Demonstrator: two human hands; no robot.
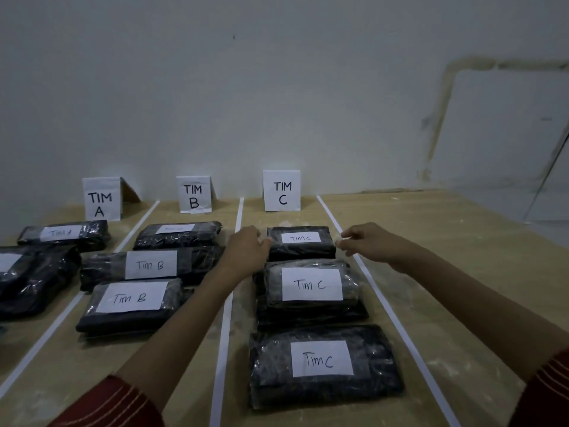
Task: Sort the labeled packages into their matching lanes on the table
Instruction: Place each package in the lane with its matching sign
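1. Between the two hands, at the far end of the C lane (243, 315): the far Tim C package (301, 243), flat on the bench (446, 257), just in front of the TIM C sign (281, 191).
2. Long axis across the lane, left to right, with one short end toward each hand.
3. Left hand (246, 246) at the left end, fingers curled, fingertips touching the wrap or all but touching it. Grasping or merely resting: cannot tell.
4. Right hand (366, 241) just beside the right end, above the white tape line (380, 303), thumb and forefinger drawn together. Pinching clear wrap or nothing at all: cannot tell.
5. Equally near on both sides, so no reason to favour either arm. Label and lane already matching, so probably a squaring-up or letting go rather than a carry.
6. Dark folded soft goods in glossy, crinkled clear plastic; squat and block-like; white paper label on top, handwritten "Tim C".
7. Nearer in the same lane: a middle Tim C package (311, 285), apparently atop another dark bundle and close against the far one, then a near Tim C package (321, 359).
8. Left of the left forearm, in the next lane: Tim B packages (151, 265).
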